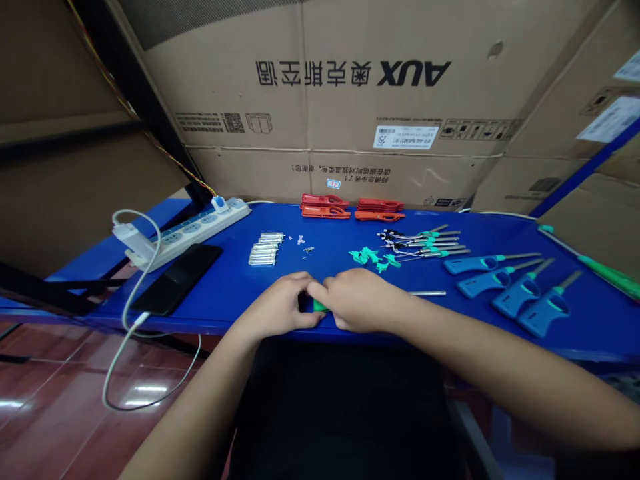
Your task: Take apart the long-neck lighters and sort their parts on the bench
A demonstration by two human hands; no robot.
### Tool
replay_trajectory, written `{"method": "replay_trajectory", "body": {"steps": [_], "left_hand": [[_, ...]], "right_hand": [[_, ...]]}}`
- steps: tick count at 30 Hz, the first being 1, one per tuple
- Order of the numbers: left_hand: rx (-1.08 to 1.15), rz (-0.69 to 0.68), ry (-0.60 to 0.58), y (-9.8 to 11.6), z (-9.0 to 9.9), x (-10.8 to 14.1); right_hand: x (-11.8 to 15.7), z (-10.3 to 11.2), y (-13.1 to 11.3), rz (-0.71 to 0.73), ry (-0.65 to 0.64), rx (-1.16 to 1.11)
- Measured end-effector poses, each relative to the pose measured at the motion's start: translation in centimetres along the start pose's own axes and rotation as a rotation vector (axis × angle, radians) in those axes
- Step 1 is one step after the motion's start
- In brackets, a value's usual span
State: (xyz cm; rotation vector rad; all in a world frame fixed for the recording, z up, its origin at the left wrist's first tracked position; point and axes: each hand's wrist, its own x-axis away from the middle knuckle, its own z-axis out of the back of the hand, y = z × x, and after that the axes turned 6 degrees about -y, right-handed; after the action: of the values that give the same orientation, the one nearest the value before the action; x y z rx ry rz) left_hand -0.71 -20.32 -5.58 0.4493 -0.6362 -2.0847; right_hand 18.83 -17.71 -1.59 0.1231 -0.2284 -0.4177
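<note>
Cardboard (340,140) stands beyond phone (177,279) and hands (363,300).

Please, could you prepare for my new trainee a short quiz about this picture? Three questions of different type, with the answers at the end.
1. Multiple choice: What colour is the small item between the left hand and the right hand?
a) red
b) green
c) white

2. True or false: A white cable is plugged into the black phone.

3. Fill in the number: On the right part of the blue table lie ____ blue handles with metal rods.

Key:
1. b) green
2. True
3. four
</note>
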Motion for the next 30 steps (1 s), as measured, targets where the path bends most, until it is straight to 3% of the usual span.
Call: {"method": "replay_trajectory", "body": {"steps": [10,14,19,24,30], "left_hand": [[0.004,0.01,0.033,0.0,-0.2,0.0],[0.028,0.009,0.03,0.0,-0.2,0.1],[0.02,0.035,0.026,0.1,-0.2,-0.1],[0.013,0.002,0.041,0.2,-0.3,0.1],[0.059,-0.036,0.101,0.2,-0.3,0.5]], "right_hand": [[1.6,-2.3,1.0,-0.066,0.138,-0.207],[2.5,-3.3,1.3,-0.162,0.14,-0.149],[3.1,-4.3,1.8,-0.078,0.163,-0.06],[3.3,-5.3,1.8,-0.1,0.271,-0.061],[3.3,-5.3,1.8,-0.106,0.272,-0.098]]}}
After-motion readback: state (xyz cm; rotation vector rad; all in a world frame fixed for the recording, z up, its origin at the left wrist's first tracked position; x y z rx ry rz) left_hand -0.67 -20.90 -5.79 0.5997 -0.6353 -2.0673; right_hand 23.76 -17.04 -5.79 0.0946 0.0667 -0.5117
